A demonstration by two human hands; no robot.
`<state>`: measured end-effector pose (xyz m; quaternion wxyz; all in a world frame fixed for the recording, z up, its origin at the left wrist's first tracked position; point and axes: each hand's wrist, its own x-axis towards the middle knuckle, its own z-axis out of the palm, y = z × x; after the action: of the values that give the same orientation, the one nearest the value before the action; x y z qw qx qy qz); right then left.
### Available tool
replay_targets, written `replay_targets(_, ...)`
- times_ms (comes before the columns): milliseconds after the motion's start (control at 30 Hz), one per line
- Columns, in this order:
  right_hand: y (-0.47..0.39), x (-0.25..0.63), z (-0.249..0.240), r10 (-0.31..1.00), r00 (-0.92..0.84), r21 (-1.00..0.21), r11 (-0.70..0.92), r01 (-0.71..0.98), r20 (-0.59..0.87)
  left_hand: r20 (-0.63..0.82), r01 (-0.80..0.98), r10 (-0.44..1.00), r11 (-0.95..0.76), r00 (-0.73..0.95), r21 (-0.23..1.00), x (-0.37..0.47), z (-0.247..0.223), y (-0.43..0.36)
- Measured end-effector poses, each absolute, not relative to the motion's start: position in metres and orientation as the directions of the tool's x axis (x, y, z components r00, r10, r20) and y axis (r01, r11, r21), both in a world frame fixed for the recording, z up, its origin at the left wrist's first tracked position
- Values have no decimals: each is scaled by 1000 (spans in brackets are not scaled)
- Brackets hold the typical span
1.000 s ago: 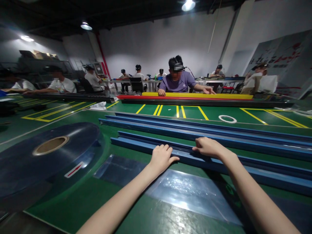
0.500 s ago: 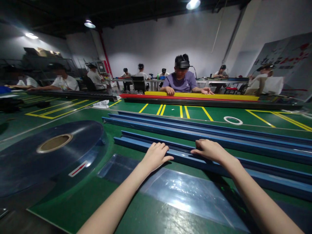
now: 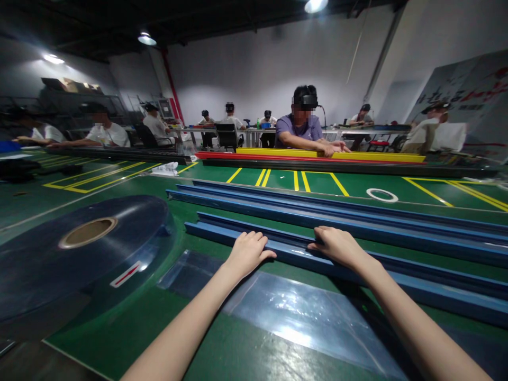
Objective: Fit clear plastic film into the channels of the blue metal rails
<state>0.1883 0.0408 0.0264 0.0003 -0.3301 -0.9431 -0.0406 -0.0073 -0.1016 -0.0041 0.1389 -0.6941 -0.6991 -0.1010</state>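
Observation:
A long blue channel profile [image 3: 424,287] runs across the green table in front of me. My left hand [image 3: 249,250] has its fingers hooked over the near wall of this profile, the thumb along its front face. To the right, my right hand [image 3: 335,244] grips the same profile with curled fingers, whose tips are partly hidden. Below both hands lies a flat strip of clear plastic film [image 3: 297,312], shiny under the light and partly covered by my left forearm.
A big roll of clear film [image 3: 135,219] lies at the left. More blue profiles [image 3: 254,202] extend behind mine. Farther off are a white ring [image 3: 382,195], yellow tape lines, and red, black and yellow bars [image 3: 381,157], where a co-worker in purple [image 3: 296,132] sits.
Both my hands have shifted slightly left along the profile. Across the table, the co-worker leans further right, one arm now reaching across to the other hand.

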Motion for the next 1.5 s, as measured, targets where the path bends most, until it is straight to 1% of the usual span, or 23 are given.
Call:
replay_targets(200, 41, 189, 27, 603, -797, 109, 791, 602, 20, 320, 999, 947, 24, -9, -43, -7, -4, -102)
replay_targets(567, 43, 190, 28, 571, -821, 96, 817, 569, 12, 316, 1000, 949, 13, -4, -26, -8, -6, -101)
replay_targets(800, 42, 191, 29, 560, -829, 91, 825, 558, 4, 300, 999, 954, 10, 3, -41, -8, -6, -101)
replay_targets(1267, 42, 192, 27, 570, -821, 70, 818, 570, 23, 269, 998, 963, 13, 3, -58, -9, -3, -103)
replay_targets(1500, 40, 192, 28, 586, -810, 69, 808, 586, 20, 237, 998, 971, 46, -34, -46, -12, 2, -104)
